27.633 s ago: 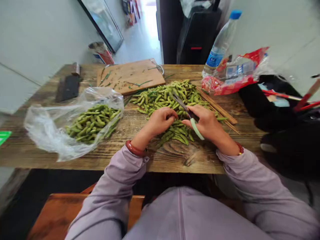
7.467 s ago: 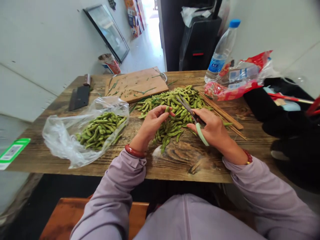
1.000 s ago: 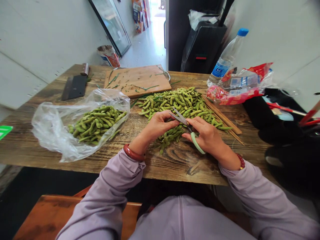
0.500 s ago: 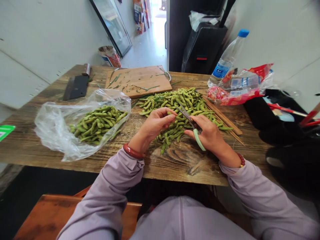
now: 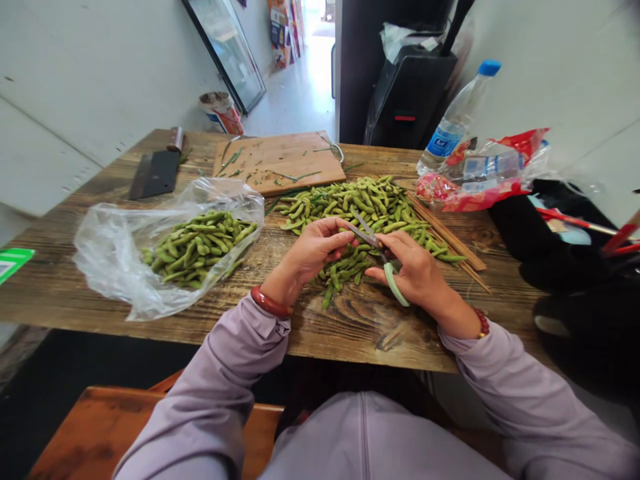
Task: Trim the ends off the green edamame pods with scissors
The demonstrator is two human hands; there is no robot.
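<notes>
Through the head camera, I watched the person's two hands meet over a wooden table [image 5: 210,313]. The left hand [image 5: 313,252] had its thumb and forefinger nearly together at the tips, the other fingers curled beneath; I could not tell whether a pod was pinched between them. The right hand [image 5: 415,267] was wrapped around a pair of scissors [image 5: 394,285], fingers closed about the pale green handles. I saw the blades parted in a narrow V, aimed away to the left, one of them right by the left fingertips.

The heap of green pods [image 5: 367,199] lay on the table behind and under the hands, with a few spilling toward the near edge. To the left, a clear plastic bag [image 5: 107,260] lay open and crumpled, and a second, smaller pile of pods [image 5: 200,245] rested in it.

Behind the heap I could see a cutting board [image 5: 283,157] scattered with green scraps, and left of it a cleaver [image 5: 155,175] lying flat. Thin wooden sticks [image 5: 445,230] lay along the heap's right side. Farther right, a blue-capped bottle [image 5: 450,123] stood just beside a red and clear plastic wrapper [image 5: 493,177].
</notes>
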